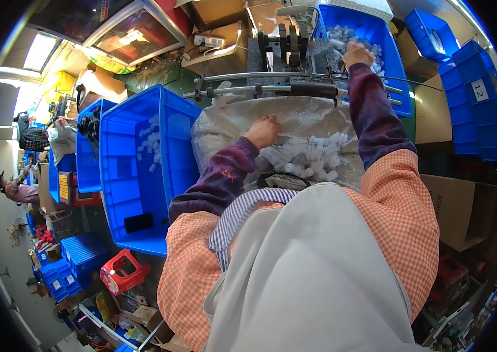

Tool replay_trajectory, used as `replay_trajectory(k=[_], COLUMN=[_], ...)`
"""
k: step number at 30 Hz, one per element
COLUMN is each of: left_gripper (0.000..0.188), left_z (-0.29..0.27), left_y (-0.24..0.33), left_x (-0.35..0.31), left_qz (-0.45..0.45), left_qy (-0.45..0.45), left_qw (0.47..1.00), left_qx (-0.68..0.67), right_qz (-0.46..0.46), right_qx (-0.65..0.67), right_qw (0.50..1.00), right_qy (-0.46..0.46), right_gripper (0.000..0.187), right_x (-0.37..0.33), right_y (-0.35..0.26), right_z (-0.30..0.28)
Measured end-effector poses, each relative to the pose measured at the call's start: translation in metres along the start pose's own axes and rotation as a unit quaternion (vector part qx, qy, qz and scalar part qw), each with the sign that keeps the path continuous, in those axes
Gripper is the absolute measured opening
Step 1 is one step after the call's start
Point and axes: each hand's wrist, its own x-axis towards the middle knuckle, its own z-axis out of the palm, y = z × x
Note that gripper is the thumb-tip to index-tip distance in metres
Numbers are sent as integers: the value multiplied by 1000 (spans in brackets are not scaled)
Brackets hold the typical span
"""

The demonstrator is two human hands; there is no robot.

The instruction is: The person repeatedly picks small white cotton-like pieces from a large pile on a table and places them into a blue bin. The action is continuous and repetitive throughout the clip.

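My left hand is over the pale sheet spread in front of me, its fingers curled together. Whatever they hold, if anything, is too small to make out. Beside it, a heap of small white translucent plastic pieces lies on the sheet. My right hand reaches over the far blue bin, where similar white pieces are piled. Its fingers are bunched and hide any contents. Between the hands and beyond the sheet stands a dark metal machine with horizontal rods.
To the left, a large blue crate holds some white pieces and a dark flat object. A red stool stands near it. Blue crates and cardboard boxes line the right. Another person is far left.
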Motion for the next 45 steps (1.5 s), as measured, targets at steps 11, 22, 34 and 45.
replay_trajectory(k=[11, 22, 34, 45], left_gripper=[9, 9, 26, 28], left_z=[-43, -47, -11, 16], left_y=[10, 50, 26, 24], left_x=[0, -3, 5, 25], left_qz=[75, -40, -30, 11], left_qy=[211, 307, 202, -21], left_qw=[975, 691, 955, 981], left_qx=[-10, -654, -216, -192], right_qz=[-172, -367, -231, -199], right_qx=[369, 546, 586, 155], right_qw=[906, 708, 763, 962], right_qy=[118, -256, -147, 102], right_gripper=[33, 36, 20, 14], right_x=[-97, -181, -146, -38], right_y=[3, -37, -32, -51], right_z=[-29, -66, -21, 29])
